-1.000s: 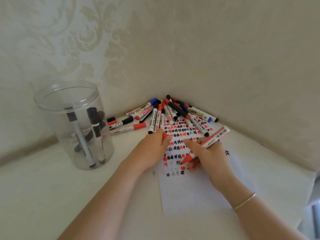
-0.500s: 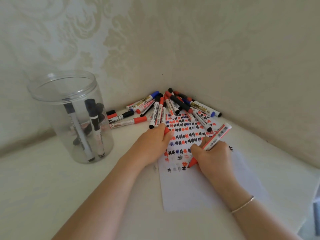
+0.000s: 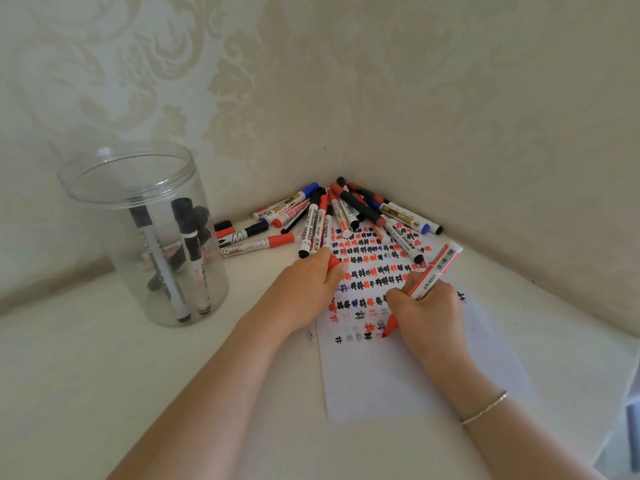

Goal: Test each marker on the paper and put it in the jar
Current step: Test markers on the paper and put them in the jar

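Note:
My right hand (image 3: 429,313) grips an uncapped red marker (image 3: 431,277) with its tip down on the white paper (image 3: 381,382), at the lowest row of hash marks. My left hand (image 3: 304,285) rests on the paper's left edge and holds the red cap (image 3: 333,262) between its fingers. A pile of red, black and blue markers (image 3: 346,216) lies fanned out in the corner behind the paper. The clear plastic jar (image 3: 145,233) stands open to the left with several markers upright inside.
Patterned walls meet in a corner just behind the marker pile. The pale table (image 3: 86,393) runs toward me, and its right edge (image 3: 620,410) drops off beside the paper. A thin bracelet (image 3: 485,408) circles my right wrist.
The right hand has slid the marker tip down the paper toward me to the lowest row of marks. The left hand has stayed put with the cap.

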Demonstrator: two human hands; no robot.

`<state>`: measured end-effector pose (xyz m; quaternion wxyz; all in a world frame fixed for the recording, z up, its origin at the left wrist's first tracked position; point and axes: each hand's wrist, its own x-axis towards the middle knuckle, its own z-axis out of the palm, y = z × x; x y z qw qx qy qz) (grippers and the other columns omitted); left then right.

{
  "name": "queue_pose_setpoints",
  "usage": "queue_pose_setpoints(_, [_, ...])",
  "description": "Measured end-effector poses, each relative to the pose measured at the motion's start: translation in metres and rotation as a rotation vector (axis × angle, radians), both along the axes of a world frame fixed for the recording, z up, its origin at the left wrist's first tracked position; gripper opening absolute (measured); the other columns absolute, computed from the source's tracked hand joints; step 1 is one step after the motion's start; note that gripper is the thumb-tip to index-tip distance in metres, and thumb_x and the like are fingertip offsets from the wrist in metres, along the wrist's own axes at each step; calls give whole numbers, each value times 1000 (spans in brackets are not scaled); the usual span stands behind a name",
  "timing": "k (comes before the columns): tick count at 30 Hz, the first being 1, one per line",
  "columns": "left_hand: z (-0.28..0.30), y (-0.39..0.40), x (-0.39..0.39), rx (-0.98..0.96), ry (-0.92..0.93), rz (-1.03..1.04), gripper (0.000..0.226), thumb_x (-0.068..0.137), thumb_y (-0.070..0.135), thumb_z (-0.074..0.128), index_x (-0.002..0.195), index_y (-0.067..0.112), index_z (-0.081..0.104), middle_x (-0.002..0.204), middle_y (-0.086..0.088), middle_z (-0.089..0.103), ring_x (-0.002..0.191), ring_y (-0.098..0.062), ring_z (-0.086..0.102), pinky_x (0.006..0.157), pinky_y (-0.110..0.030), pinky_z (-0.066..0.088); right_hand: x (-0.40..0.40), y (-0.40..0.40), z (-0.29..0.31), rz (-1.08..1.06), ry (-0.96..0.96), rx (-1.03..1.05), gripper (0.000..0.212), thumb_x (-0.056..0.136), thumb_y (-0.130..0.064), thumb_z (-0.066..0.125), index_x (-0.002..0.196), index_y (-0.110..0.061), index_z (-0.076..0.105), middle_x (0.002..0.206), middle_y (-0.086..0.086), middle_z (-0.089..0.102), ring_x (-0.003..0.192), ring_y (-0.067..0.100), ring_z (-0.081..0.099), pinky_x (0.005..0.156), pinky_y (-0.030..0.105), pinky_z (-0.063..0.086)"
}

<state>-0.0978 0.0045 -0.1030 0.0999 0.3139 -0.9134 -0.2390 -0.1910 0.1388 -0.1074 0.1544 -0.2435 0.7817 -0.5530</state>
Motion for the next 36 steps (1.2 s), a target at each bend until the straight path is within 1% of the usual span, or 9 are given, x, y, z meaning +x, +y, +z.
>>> queue_pose_setpoints(6, [0,0,-1,-1,-1,-4,29,101,45,32,97,20,47,81,4,54,68,-8,51,57,-21,38,1,0,0,31,-7,25,31,77,0,59,56,-11,39,48,4,39,40,13,30,36,19,27])
queue_pose_setpoints(12, [0,0,0,7,3,-3,31,101,45,32,95,19,47,82,2,56,69,-10,52,58,-22,39,0,0,0,0,-12,-13,24,78,1,57,61,-9,43,55,11,41,46,17,31,37,19,26])
queue_pose_setpoints(16, [-2,0,1,-11,6,-19,30,99,46,37,95,20,49,82,4,56,70,-9,53,59,-22,40,0,-1,-2,27,8,8,30,79,3,57,57,-10,40,47,2,38,38,9,32,35,17,29])
queue_pose_setpoints(18, [-1,-1,2,17,58,-26,29,96,49,44,99,22,55,86,8,59,73,-8,55,63,-21,43,-5,1,1,-7,-110,-77,22,83,-2,61,66,-5,48,50,5,45,40,11,39,36,15,36])
queue_pose_setpoints(22, [5,-3,4,190,233,-19,42,85,48,63,122,27,61,111,13,63,95,-5,56,87,-26,49,-22,0,25,-8,-372,-379,24,85,-20,69,76,-2,54,56,10,55,37,14,44,38,21,42])
queue_pose_setpoints(25, [9,-1,5,354,347,-4,39,78,37,74,115,30,66,105,13,68,83,-2,61,88,-30,54,-25,-7,46,129,-459,-497,15,84,-13,67,79,-2,58,67,12,65,49,17,59,48,24,52])
queue_pose_setpoints(27, [10,1,6,450,413,-8,37,75,32,78,110,28,69,98,11,71,76,-5,67,84,-33,57,-21,-13,53,192,-494,-530,14,88,-11,62,78,-1,60,64,12,64,47,19,59,47,26,52])
queue_pose_setpoints(32, [13,1,8,535,500,-39,26,77,20,78,102,22,73,90,5,74,72,-17,70,78,-38,59,-13,-23,51,209,-401,-512,19,92,-5,55,74,-3,52,54,10,58,40,20,52,42,28,46])
queue_pose_setpoints(36, [12,2,8,521,469,-84,26,77,24,77,102,29,73,87,8,74,68,-16,68,74,-33,59,-10,-31,42,221,-274,-374,19,89,-4,60,72,-3,51,54,11,61,42,21,55,46,32,49])
